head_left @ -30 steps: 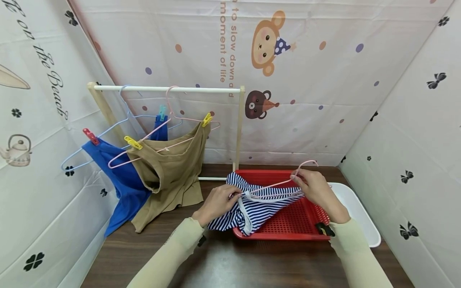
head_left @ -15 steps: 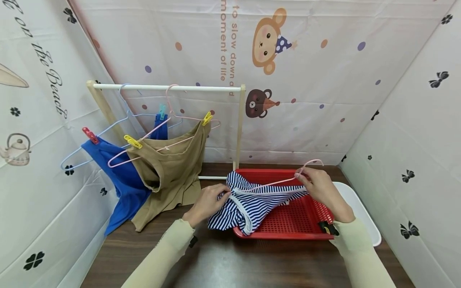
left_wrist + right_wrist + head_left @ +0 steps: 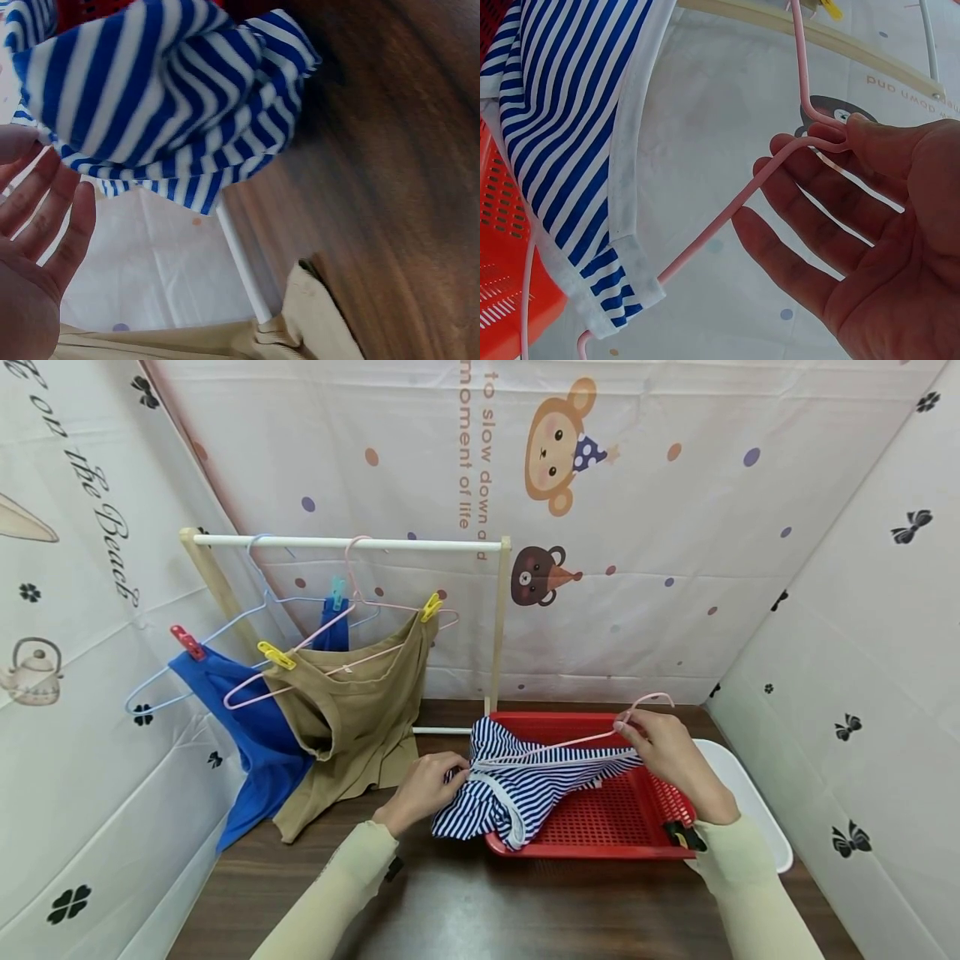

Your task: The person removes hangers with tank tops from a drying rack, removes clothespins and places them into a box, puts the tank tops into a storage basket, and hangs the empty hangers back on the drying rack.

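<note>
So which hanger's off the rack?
The pink hanger in the right hand, partly inside the striped garment; the other pink hanger and blue hanger hang from the bar.

glare on tabletop (image 3: pixel 465 914), dimmer wrist views

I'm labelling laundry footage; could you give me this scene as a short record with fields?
left hand: pinches the edge of the striped shirt
right hand: holds a pink hanger near its hook
shirt: hanger under one strap; lies partly over the red basket
rack: blue garment and tan garment hanging
beside basket: white tray, partly hidden
</note>
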Demonstrator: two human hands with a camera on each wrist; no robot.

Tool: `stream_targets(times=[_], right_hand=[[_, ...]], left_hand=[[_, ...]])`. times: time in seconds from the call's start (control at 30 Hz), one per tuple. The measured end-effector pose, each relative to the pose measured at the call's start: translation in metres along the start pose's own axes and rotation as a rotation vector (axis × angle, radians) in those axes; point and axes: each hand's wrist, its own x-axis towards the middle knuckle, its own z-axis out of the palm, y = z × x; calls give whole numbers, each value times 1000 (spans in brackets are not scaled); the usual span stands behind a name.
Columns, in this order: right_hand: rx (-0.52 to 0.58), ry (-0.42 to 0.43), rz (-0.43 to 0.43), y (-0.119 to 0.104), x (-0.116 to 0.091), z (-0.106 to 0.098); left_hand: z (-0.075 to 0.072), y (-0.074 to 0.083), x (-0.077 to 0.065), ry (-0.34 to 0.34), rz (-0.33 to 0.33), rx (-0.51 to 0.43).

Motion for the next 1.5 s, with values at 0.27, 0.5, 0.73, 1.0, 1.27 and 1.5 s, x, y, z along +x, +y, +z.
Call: stream_targets(times=[0.27, 0.5, 0.73, 1.0, 1.27, 1.5], right_hand=[[6, 12, -6, -2, 2, 1], [4, 2, -8, -5, 5, 4], [13, -5, -3, -7, 6, 5], [22, -13, 10, -4, 3, 9], [34, -64, 52, 8, -4, 2], [-40, -103, 104, 32, -13, -2]], left_hand=[[8, -5, 0, -52, -18, 8], [3, 2, 5, -76, -43, -24], [1, 21, 13, -70, 91, -122], [7, 26, 11, -84, 119, -32], [9, 27, 9, -120, 102, -23], [11, 28, 9, -122, 102, 4]])
